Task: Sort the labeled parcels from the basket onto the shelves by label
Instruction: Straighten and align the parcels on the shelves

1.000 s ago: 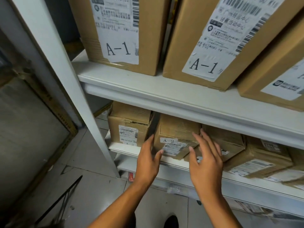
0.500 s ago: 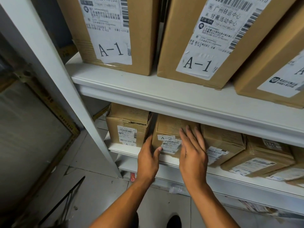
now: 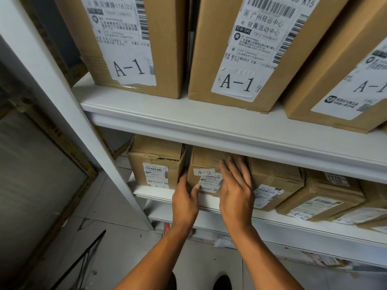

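A small brown parcel labelled A-2 [image 3: 206, 164] stands on the lower white shelf [image 3: 150, 192], second from the left. My left hand [image 3: 185, 198] holds its left front corner, fingers slipped into the gap beside the neighbouring box and thumb on the shipping label. My right hand [image 3: 235, 190] lies flat with straight fingers against the parcel's right front face. Other A-2 parcels sit on either side: one at the left [image 3: 156, 164] and several to the right [image 3: 274, 181].
The upper shelf [image 3: 188, 122] carries three tall A-1 boxes [image 3: 134, 45]. A white upright post [image 3: 62, 105] frames the shelf's left side. A framed panel [image 3: 37, 174] leans at the left, and the tiled floor [image 3: 117, 243] lies below.
My right hand has moved left from the neighbouring box onto the A-2 parcel's front. My left hand stayed at its left corner. The parcel now sits squarer and deeper on the shelf.
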